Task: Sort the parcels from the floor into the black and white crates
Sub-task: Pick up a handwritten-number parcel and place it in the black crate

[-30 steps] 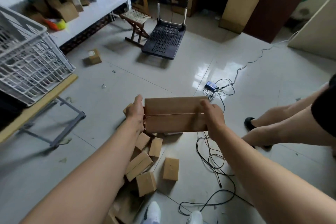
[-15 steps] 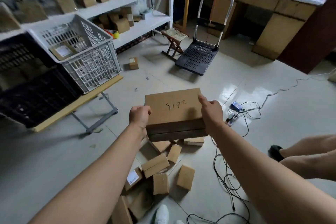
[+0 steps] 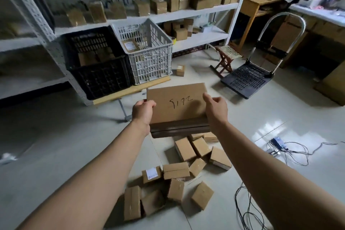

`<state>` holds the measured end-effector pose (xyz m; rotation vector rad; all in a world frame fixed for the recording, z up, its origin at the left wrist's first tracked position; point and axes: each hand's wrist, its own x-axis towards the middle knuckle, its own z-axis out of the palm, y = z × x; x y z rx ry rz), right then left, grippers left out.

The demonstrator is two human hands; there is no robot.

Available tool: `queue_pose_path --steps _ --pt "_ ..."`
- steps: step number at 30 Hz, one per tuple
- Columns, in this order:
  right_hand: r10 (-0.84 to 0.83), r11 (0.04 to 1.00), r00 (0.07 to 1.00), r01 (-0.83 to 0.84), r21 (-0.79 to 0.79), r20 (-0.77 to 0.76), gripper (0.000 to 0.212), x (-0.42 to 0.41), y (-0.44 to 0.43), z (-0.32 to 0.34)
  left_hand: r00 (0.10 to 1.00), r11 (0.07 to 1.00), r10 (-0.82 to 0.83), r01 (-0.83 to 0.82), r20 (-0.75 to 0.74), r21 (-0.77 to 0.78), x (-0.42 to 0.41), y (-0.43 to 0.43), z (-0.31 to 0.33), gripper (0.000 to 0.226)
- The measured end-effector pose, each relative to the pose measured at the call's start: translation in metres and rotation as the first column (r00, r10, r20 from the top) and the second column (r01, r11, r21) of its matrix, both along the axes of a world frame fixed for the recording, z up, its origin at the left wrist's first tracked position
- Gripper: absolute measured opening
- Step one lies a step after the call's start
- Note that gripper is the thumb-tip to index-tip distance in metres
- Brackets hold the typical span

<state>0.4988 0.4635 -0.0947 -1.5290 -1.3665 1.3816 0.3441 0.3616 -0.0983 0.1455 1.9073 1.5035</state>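
I hold a large flat cardboard parcel [image 3: 177, 106] with black handwriting on top, out in front of me at chest height. My left hand [image 3: 142, 111] grips its left edge and my right hand [image 3: 215, 110] grips its right edge. Beyond it, on a low wooden platform, stand the black crate [image 3: 100, 76] and, to its right, the white crate [image 3: 149, 65]; both hold some parcels. Several small cardboard parcels [image 3: 184, 172] lie scattered on the floor below my arms.
White metal shelving [image 3: 186, 15] loaded with boxes runs behind the crates. A lone small box [image 3: 180, 70] sits on the floor by the white crate. A folding stool [image 3: 226, 56] and a black hand trolley [image 3: 246, 78] stand at right. Cables [image 3: 280, 153] trail across the floor at right.
The parcel has turned so its handwritten top faces me and has risen. My view has swung left and up, bringing both crates and the shelving into sight.
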Motion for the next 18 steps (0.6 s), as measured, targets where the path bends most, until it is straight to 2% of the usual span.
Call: queue_pose_path --steps 5,11,18 --pt "0.116 0.992 0.990 -0.112 0.052 -0.080 0.028 -0.082 -0.021 0.013 0.992 0.990 0.126 -0.124 -0.028 0.059 -0.067 -0.041 0.017 0.053" --pt "0.298 0.950 0.944 -0.279 0.141 -0.142 0.029 -0.209 -0.076 0.021 0.944 0.950 0.309 -0.300 -0.119 0.092 -0.176 -0.109 0.020 0.039" --pt "0.354 0.932 0.908 -0.321 0.172 -0.224 0.031 -0.383 -0.163 0.027 0.919 0.935 0.352 -0.338 -0.178 0.107 -0.346 -0.209 0.031 0.027"
